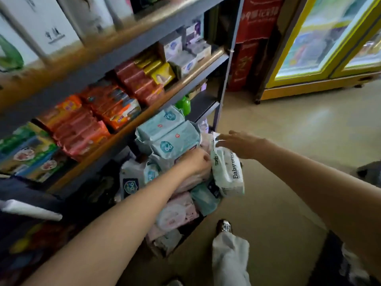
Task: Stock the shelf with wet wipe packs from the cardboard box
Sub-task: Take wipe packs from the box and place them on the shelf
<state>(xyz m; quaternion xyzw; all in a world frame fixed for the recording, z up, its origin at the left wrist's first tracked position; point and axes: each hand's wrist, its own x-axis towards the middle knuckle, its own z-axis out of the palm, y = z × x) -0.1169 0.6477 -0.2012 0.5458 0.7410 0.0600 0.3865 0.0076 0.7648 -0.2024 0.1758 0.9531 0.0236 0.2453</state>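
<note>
Both hands at the heap of wet wipe packs under the shelf.

The right hand point(240, 144) pinches the top edge of a white "Baby wipes" pack point(227, 172), which hangs below its fingers. The left hand point(195, 162), fingers curled, presses into the pink packs point(177, 213) just beside it; whether it grips one I cannot tell. Pale blue packs point(169, 135) sit stacked just beyond its fingertips, below the shelf point(185, 83).
</note>
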